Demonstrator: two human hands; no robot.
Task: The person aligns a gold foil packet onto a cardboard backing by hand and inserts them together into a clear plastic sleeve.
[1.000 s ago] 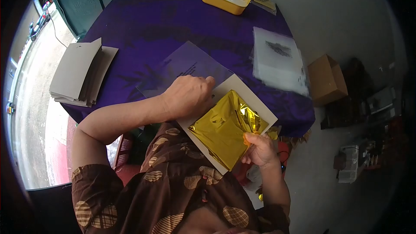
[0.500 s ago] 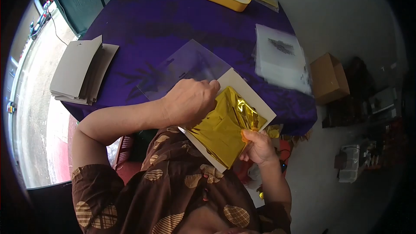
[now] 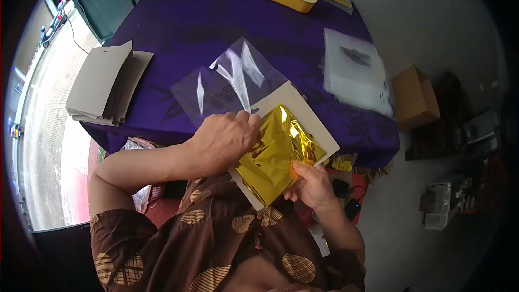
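Observation:
A folded gold foil sheet [image 3: 278,157] lies on a white card [image 3: 311,113], tilted in front of my body at the table's near edge. My right hand [image 3: 311,184] is closed on the lower right side of the foil and card, thumb on top, with a bit of orange under the thumb. My left hand [image 3: 224,139] is closed at the upper left side of the card, fingers pinched on a clear plastic bag [image 3: 221,89]. The bag stretches out over the table, creased and shiny. My left fingertips are partly hidden.
A stack of grey-white cards [image 3: 102,84] stands on the left of the purple tablecloth [image 3: 178,27]. Clear bags [image 3: 354,70] lie in a pile on the right. A yellow tub [image 3: 286,0] with white contents sits at the back. A cardboard box [image 3: 415,97] is beyond the right edge.
My left hand has moved a little down and left, and the clear bag has become creased, with bright reflections. The card and foil have shifted slightly left in my right hand.

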